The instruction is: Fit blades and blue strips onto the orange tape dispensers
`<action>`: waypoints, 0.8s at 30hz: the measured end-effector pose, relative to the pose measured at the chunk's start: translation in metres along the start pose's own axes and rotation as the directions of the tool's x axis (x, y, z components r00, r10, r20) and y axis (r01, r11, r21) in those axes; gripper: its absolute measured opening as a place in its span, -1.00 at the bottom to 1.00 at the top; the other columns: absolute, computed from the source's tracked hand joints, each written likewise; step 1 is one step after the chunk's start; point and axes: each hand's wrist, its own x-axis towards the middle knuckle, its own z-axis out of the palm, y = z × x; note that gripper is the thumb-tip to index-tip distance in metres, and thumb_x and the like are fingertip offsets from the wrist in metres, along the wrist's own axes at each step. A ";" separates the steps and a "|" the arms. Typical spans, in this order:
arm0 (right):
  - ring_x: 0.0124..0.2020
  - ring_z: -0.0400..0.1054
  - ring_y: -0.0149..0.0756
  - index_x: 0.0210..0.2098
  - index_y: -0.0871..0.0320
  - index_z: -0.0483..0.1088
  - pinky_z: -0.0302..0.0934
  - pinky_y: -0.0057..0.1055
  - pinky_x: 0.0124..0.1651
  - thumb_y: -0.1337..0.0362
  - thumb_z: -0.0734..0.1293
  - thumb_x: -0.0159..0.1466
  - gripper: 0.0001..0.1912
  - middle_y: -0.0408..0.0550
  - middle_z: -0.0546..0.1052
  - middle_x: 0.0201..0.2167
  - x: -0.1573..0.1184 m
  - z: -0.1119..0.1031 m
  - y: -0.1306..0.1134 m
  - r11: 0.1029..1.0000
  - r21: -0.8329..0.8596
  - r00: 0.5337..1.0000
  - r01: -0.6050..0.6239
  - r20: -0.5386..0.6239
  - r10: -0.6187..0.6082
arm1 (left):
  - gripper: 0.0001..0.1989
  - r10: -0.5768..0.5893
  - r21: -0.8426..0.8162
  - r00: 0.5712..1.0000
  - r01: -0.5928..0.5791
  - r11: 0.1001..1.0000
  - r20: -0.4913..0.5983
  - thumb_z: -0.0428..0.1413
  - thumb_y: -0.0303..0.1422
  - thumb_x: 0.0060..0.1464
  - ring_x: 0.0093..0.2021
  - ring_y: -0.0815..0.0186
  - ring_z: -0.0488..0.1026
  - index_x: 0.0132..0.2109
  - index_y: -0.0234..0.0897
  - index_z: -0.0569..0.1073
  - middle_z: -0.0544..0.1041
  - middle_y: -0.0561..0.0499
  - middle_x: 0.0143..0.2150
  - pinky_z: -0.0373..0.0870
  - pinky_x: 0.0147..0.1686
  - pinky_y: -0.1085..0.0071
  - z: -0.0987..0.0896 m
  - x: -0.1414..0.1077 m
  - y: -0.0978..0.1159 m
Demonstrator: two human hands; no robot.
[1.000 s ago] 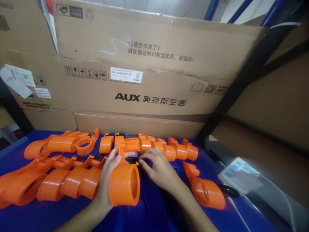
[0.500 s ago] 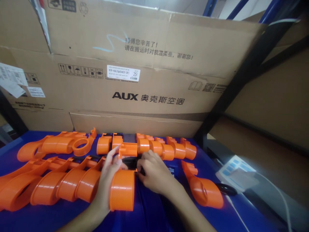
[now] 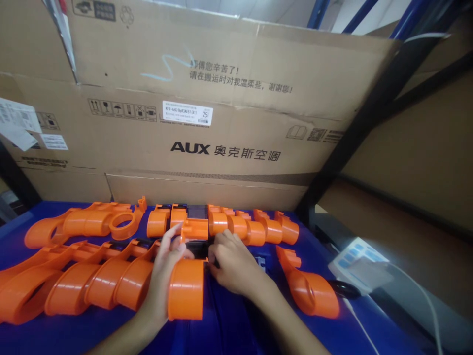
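In the middle of the head view, my left hand (image 3: 166, 271) is closed around an orange plastic part (image 3: 185, 291) with a wide ring at its near end and a ribbed block at its far end. A black piece (image 3: 197, 249) sits between ring and block. My right hand (image 3: 231, 261) presses its curled fingers against the right side of the black piece; the fingertips are hidden, so what they pinch cannot be made out. Similar orange parts (image 3: 101, 286) stand in a row left of my left hand, some with black pieces in them.
More orange parts (image 3: 254, 231) line the back of the blue surface (image 3: 148, 340). Another orange part (image 3: 316, 291) lies at right, beside a black oval object (image 3: 345, 289) and a white-blue box (image 3: 360, 261) with a cable. A large cardboard box (image 3: 221, 113) stands behind, near a dark post (image 3: 354, 118).
The view has shifted very slightly. Both hands keep almost the same place and grip on the orange part.
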 end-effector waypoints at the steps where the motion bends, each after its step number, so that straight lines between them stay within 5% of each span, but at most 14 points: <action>1: -0.20 0.28 -0.15 -0.41 0.14 0.50 0.07 -0.30 -0.18 0.39 0.38 0.21 -0.92 0.01 0.47 -0.30 -0.001 0.000 0.000 1.000 0.014 1.000 0.006 -0.011 -0.006 | -0.29 0.003 0.007 1.000 -0.003 1.000 0.001 0.22 -0.07 0.10 -0.32 0.22 0.49 0.34 -0.15 0.27 0.54 0.07 -0.37 0.38 -0.19 0.33 0.000 0.000 0.000; 8: -0.15 0.31 -0.15 -0.38 0.14 0.44 0.15 -0.27 -0.07 0.35 0.40 0.24 -0.93 -0.03 0.48 -0.27 -0.002 -0.002 0.012 0.983 0.176 0.989 0.048 -0.146 -0.022 | -0.29 0.040 -0.019 0.998 -0.041 0.999 -0.055 0.27 -0.07 -0.01 -0.34 0.22 0.52 0.27 -0.18 0.39 0.54 0.06 -0.35 0.43 -0.22 0.31 0.003 0.000 0.005; 13: -0.34 0.37 -0.23 -0.36 0.10 0.35 0.20 -0.35 -0.25 0.40 0.32 0.28 -0.90 -0.12 0.49 -0.42 -0.002 -0.006 0.027 0.921 0.387 0.965 -0.041 -0.225 0.138 | -0.27 0.051 -0.035 0.997 -0.053 0.998 -0.058 0.29 -0.07 -0.05 -0.34 0.22 0.53 0.26 -0.19 0.42 0.55 0.03 -0.32 0.45 -0.21 0.29 0.010 0.002 0.013; 18: -0.58 0.37 -0.32 -0.22 0.06 0.31 0.21 -0.43 -0.45 0.13 0.25 0.44 -0.84 -0.23 0.49 -0.58 -0.006 -0.003 0.038 0.671 0.741 0.937 -0.027 -0.215 0.275 | -0.24 0.039 -0.037 0.998 -0.041 0.998 -0.052 0.30 -0.08 -0.05 -0.33 0.21 0.54 0.29 -0.20 0.40 0.57 0.03 -0.32 0.44 -0.20 0.30 0.013 0.001 0.014; 24: -0.37 0.56 -0.22 -0.23 0.08 0.36 0.43 -0.33 -0.27 0.03 0.42 0.32 -0.72 -0.07 0.63 -0.40 -0.004 -0.003 0.030 0.358 0.925 0.875 0.129 -0.276 0.397 | -0.25 -0.029 -0.041 0.999 0.028 0.999 -0.025 0.29 -0.11 0.02 -0.34 0.27 0.51 0.32 -0.22 0.36 0.59 0.00 -0.25 0.40 -0.24 0.38 0.010 -0.003 0.006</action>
